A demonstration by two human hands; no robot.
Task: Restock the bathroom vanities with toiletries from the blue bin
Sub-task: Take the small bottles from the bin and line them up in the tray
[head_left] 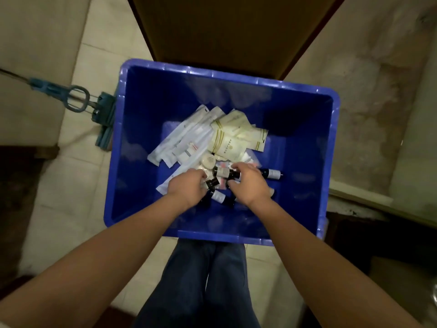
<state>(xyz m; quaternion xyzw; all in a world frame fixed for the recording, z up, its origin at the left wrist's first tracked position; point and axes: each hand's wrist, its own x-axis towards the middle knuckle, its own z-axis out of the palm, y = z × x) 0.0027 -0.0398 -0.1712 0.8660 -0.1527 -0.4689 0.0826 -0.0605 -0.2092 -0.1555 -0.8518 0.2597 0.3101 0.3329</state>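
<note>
Both hands (186, 187) (249, 183) on dark bottles (222, 172) in blue bin (305, 150)

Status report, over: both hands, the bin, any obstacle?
Right hand grips a dark bottle in the blue bin. Left hand curled beside it, hold unclear. Mop beside bin, not blocking.

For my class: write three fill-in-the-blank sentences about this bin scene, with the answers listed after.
The left hand and right hand both reach into the ___ bin.
The dark bottle is gripped by the ___ hand.
A mop lies to the bin's ___ side.
Answers: blue, right, left.
</note>
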